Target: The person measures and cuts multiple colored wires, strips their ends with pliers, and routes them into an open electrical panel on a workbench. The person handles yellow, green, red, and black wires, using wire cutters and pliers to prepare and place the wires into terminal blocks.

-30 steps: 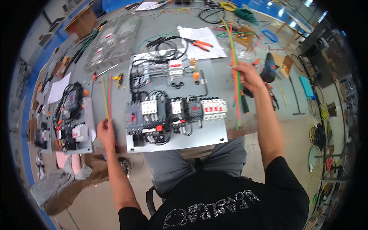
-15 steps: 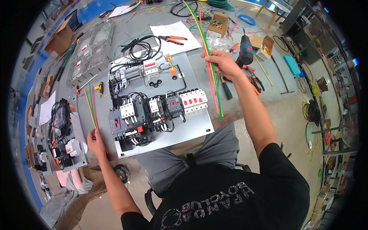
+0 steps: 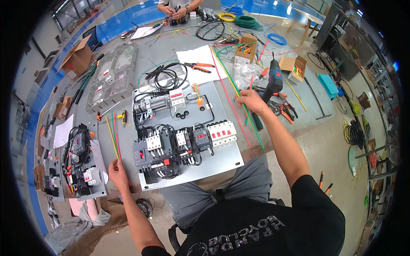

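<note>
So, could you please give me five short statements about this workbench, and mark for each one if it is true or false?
1. The left hand holds the lower ends of the short coloured strips. True.
2. The drill is left of the silver plate. False: it is to the right of it.
3. The orange-handled pliers lie on white paper. True.
4. The right hand holds the cutter. False: it holds the long coloured strips.
5. Another person's hands are at the far side of the table. True.
</note>
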Motion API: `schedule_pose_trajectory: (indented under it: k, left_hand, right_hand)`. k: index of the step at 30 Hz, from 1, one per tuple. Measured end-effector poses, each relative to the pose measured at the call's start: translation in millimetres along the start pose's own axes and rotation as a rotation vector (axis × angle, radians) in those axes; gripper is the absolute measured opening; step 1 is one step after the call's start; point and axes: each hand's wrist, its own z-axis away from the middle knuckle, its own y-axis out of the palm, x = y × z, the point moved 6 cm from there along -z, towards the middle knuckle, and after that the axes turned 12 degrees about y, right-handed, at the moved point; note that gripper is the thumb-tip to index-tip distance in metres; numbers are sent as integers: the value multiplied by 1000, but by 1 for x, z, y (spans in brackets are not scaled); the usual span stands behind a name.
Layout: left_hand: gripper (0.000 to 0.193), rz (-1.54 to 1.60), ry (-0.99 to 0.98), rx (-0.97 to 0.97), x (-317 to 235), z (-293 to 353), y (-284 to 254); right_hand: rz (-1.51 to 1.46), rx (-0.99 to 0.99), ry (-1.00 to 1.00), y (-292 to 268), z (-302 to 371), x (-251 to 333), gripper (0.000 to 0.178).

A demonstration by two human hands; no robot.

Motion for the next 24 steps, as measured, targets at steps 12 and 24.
schedule_pose_trajectory:
  k: [12, 24]
  left_hand:
    - [26, 24, -15, -70, -5, -3, -13]
    - [55, 1136, 125, -18, -272, -88, -62]
  right_hand:
    - [163, 218, -375, 46, 87, 98, 23]
    - [547, 307, -655, 106, 161, 149, 16]
